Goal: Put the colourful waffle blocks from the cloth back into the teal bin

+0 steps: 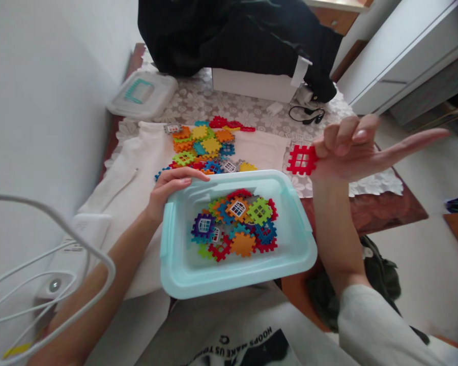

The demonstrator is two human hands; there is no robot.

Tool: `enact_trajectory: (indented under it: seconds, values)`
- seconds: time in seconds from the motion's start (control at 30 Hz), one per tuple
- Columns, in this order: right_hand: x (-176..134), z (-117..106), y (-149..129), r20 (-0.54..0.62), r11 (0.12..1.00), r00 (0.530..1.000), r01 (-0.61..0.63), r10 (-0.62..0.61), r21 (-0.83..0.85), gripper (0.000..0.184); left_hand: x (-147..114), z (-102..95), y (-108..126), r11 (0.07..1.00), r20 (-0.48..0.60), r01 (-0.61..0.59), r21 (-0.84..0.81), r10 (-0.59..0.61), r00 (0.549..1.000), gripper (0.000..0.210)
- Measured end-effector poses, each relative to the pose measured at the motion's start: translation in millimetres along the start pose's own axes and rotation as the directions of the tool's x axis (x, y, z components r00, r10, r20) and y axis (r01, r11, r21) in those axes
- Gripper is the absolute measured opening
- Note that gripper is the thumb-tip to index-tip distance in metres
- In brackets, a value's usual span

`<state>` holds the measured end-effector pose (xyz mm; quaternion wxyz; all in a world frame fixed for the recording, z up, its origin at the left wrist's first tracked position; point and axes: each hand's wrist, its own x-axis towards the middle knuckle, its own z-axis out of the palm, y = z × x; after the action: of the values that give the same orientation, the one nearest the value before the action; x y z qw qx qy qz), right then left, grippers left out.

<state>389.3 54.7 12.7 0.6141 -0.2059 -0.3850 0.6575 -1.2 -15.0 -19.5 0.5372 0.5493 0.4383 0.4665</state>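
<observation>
My left hand (171, 185) grips the upper left rim of a light turquoise plastic bin (295, 254), which is tilted towards me. Inside lie several notched plastic building pieces, among them an orange gear-shaped piece (243, 244), a lime window piece (260, 211) and a purple square (203, 224). To the right of the bin, my right hand (349, 147) is raised, its fingers curled and one digit stretched out to the right. A red square window piece (302, 160) sticks out from the left side of this hand, held at its edge; the exact contact is hidden.
Beyond the bin, a heap of similar pieces (209, 146) lies on a cream cloth (261, 150). A clear lid (143, 95) rests at the back left. At the back are a white box (252, 85), black fabric (232, 35) and a black cable (309, 116). A white cord (49, 203) hangs at left.
</observation>
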Motion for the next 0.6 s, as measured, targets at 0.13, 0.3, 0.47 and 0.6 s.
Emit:
enact_trajectory:
  seconds: [0.13, 0.3, 0.47, 0.6]
  values:
    - [3, 11, -1, 0.405, 0.907, 0.839, 0.418, -0.364, -0.05, 0.072, 0, 1.6, 3, 1.0, 0.0, 0.021, -0.006, -0.021, 1.0, 0.022]
    - [3, 29, 14, 0.405, 0.774, 0.888, 0.41, -0.218, -0.482, 0.087, -1, 5.1, 5, 0.996, -0.016, 0.06, -0.06, -0.061, 0.998, 0.021]
    - [18, 11, 28, 0.19, 0.751, 0.974, 0.216, -0.123, -0.624, 0.048, 1, 1.8, 1, 1.0, -0.019, 0.012, -0.016, -0.012, 1.0, 0.022]
    - [24, -10, 39, 0.208, 0.375, 0.951, 0.112, 0.227, -0.92, 0.032, 1, 0.6, 0, 1.0, -0.006, -0.002, 0.007, 0.002, 1.0, 0.022]
